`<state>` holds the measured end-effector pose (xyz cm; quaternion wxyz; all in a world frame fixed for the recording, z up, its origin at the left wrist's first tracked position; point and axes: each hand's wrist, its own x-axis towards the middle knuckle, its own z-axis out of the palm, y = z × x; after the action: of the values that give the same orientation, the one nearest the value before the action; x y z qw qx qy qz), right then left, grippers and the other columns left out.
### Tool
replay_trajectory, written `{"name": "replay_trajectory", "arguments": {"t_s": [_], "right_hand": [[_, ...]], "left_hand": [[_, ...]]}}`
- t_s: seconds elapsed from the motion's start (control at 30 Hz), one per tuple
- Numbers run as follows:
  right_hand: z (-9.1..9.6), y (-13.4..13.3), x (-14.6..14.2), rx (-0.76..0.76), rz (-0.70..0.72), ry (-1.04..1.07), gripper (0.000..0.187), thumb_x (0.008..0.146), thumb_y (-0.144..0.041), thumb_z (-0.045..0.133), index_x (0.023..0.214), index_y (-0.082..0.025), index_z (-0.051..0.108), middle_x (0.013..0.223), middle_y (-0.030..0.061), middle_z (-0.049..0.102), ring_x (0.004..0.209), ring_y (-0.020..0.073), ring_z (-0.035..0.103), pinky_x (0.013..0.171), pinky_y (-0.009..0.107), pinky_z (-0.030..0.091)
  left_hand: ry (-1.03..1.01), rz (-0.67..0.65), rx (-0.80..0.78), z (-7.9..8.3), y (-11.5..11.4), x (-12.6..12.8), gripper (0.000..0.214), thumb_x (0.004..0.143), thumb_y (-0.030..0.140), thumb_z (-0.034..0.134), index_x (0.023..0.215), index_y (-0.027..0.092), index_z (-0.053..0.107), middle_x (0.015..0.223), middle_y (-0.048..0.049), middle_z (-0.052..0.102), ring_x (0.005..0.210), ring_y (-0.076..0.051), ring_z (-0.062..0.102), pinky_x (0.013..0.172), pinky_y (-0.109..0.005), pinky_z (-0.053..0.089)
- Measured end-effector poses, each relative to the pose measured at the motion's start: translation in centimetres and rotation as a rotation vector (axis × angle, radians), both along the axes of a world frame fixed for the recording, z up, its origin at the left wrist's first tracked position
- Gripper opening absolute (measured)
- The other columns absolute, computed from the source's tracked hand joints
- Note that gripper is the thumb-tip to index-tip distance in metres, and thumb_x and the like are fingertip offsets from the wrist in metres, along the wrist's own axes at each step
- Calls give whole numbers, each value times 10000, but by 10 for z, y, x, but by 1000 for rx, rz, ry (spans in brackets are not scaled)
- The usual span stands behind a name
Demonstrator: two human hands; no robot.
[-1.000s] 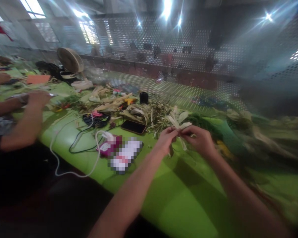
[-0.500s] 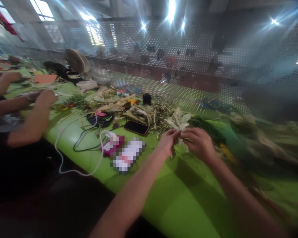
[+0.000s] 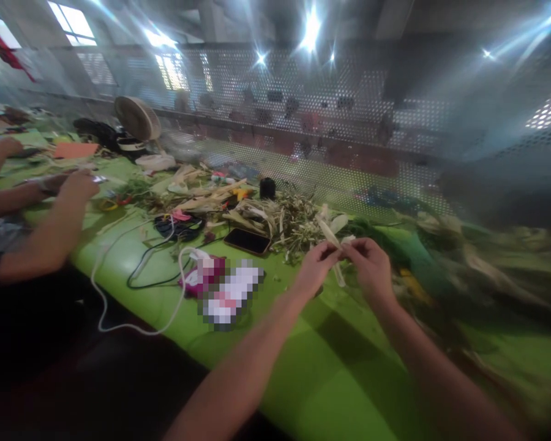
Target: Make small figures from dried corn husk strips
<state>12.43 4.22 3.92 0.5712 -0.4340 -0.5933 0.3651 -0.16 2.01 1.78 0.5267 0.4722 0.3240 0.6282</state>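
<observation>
My left hand [image 3: 313, 269] and my right hand [image 3: 368, 264] meet fingertip to fingertip above the green table [image 3: 330, 373]. Both are pinched on a small bundle of pale dried husk strips [image 3: 329, 233], whose leaves fan upward between them while a thin strip hangs below. A heap of dried husks and stalks [image 3: 275, 217] lies just behind my hands.
A dark phone [image 3: 248, 241] lies flat left of my hands, near black and white cables [image 3: 147, 269] and a pink item [image 3: 202, 272]. A small black cup [image 3: 267, 187] and a fan [image 3: 138, 119] stand farther back. Another person's arms [image 3: 46, 226] work at the left. Green material [image 3: 441, 263] piles up on the right.
My hands stay joined on the husk bundle; the fanned leaves look more gathered and narrower now. The view has shifted slightly.
</observation>
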Motion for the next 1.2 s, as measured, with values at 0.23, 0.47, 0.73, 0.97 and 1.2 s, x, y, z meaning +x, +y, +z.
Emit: {"name": "replay_trajectory", "arguments": {"t_s": [0.23, 0.47, 0.73, 0.97, 1.2], "right_hand": [[2, 0, 0, -24, -18, 21, 238, 676, -373, 779, 757, -200, 637, 685, -2, 633, 641, 156, 571, 630, 298, 496], [-1, -9, -5, -14, 22, 41, 214, 675, -354, 793, 773, -197, 686, 737, 1, 668, 686, 149, 583, 678, 284, 476], [-7, -3, -4, -30, 92, 77, 257, 752, -403, 737, 891, -188, 719, 858, 38, 725, 780, 184, 642, 747, 317, 506], [-1, -5, 7, 497, -34, -521, 166, 865, -309, 650, 961, -221, 752, 889, 66, 741, 789, 209, 653, 739, 342, 516], [14, 6, 23, 623, 261, -802, 220, 923, -255, 566, 1031, -240, 757, 965, 85, 705, 873, 209, 652, 781, 338, 513]], "left_hand": [[-2, 16, -3, -2, 1, 0, 358, 716, 424, 753, 948, 157, 699, 876, -44, 658, 821, -155, 564, 803, -279, 427], [-49, 158, -53, -4, 4, -4, 219, 755, 361, 698, 848, 162, 693, 783, -14, 633, 761, -128, 543, 749, -245, 414], [-29, 79, -123, -1, 2, -7, 212, 755, 341, 664, 846, 151, 694, 743, -6, 604, 676, -95, 481, 645, -224, 349], [119, 126, -141, -4, 8, -13, 153, 712, 290, 629, 729, 138, 629, 662, 23, 529, 641, -93, 433, 619, -233, 310], [560, 141, -183, 3, 10, -26, 154, 733, 275, 590, 739, 131, 645, 653, 21, 552, 646, -117, 466, 616, -244, 332]]}}
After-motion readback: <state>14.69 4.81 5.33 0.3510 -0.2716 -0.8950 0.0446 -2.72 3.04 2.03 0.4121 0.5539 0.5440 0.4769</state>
